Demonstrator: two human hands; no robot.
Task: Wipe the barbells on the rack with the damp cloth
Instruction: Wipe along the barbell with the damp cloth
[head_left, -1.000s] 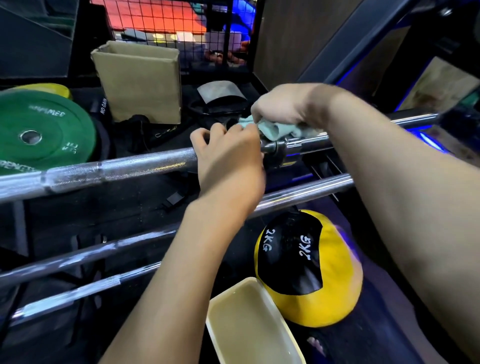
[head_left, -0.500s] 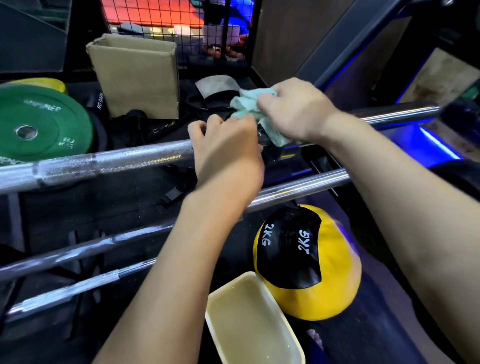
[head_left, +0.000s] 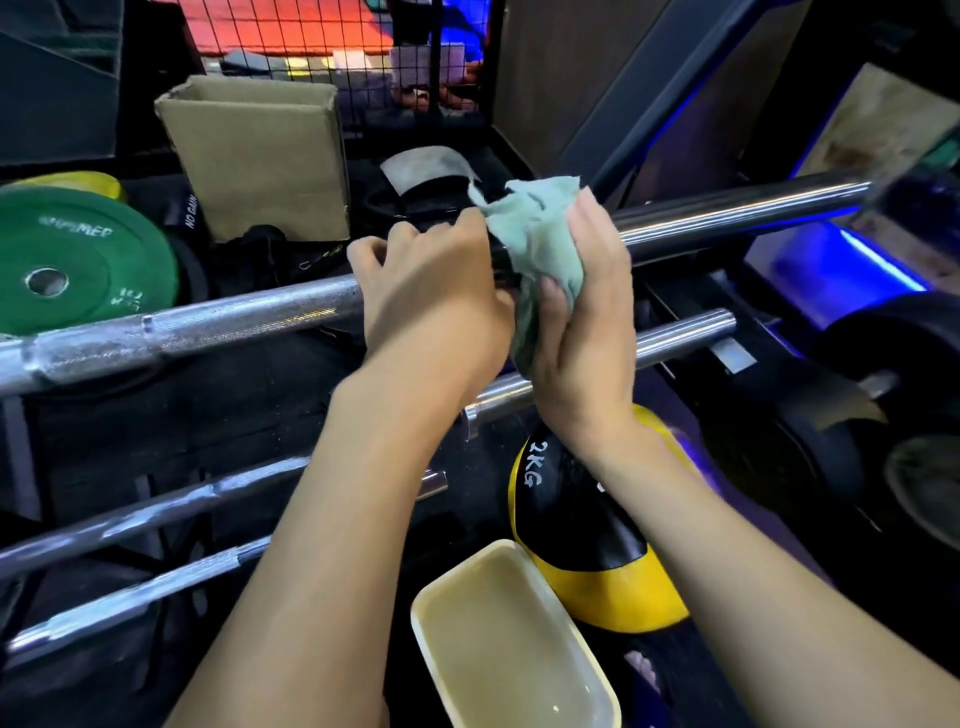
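Observation:
A pale green damp cloth (head_left: 535, 244) is bunched in my right hand (head_left: 582, 332), which grips it just in front of the top barbell (head_left: 208, 322). My left hand (head_left: 431, 306) curls over that chrome bar next to its collar, and its fingertips pinch the cloth's upper edge. The bar's smooth sleeve (head_left: 727, 213) runs on to the right. A second barbell (head_left: 675, 338) lies below it, and two more bars (head_left: 156, 509) lie lower left on the rack.
A cream tub of cloudy water (head_left: 519, 639) sits at the bottom centre. Beside it is a yellow and black 2 kg ball (head_left: 587, 525). A green weight plate (head_left: 78, 260) and a cardboard box (head_left: 260, 156) stand behind the bars. Black plates (head_left: 831, 431) fill the right.
My right hand has lifted the cloth off the top bar and turned palm-in, drawing nearer to me. My left hand stays on the bar and now pinches the cloth's edge.

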